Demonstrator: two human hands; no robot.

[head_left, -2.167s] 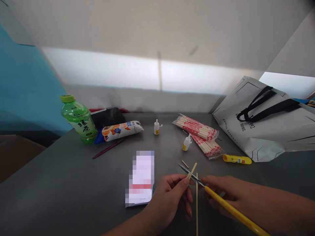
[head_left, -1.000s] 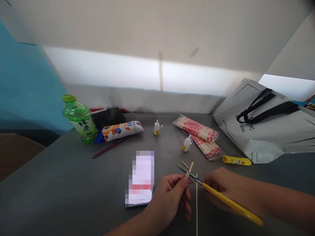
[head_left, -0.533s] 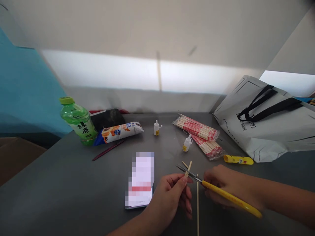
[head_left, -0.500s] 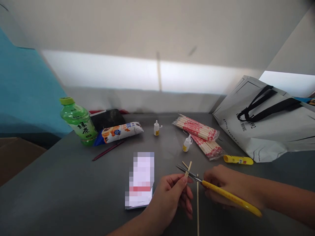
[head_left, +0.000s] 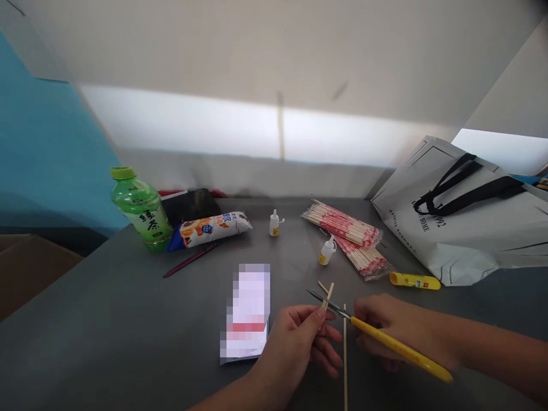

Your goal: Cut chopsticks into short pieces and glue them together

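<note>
Between thumb and forefinger, my left hand (head_left: 291, 345) pinches a thin wooden stick (head_left: 330, 290), its upper end poking up past the fingertips. The other left fingers are loosely spread. My right hand (head_left: 398, 325) is closed on a pair of scissors (head_left: 394, 342) with yellow handles. Their blades point left and lie across the stick just above my left fingertips; whether they cut into it I cannot tell. Another piece of stick (head_left: 322, 286) shows behind the blades. A long stick (head_left: 345, 359) lies on the table between my hands.
A phone (head_left: 246, 308) lies left of my hands. Beyond are two small glue bottles (head_left: 274, 224), plastic-wrapped bundles of sticks (head_left: 342, 224), a yellow tube (head_left: 414, 281) and a white bag (head_left: 466, 228). At left stand a green tea bottle (head_left: 143, 214), a snack packet (head_left: 209, 229) and a dark red pen (head_left: 188, 261).
The scissor blades have come closer together across the stick. My lower left fingers have spread slightly to the right. The whole view has shifted a little.
</note>
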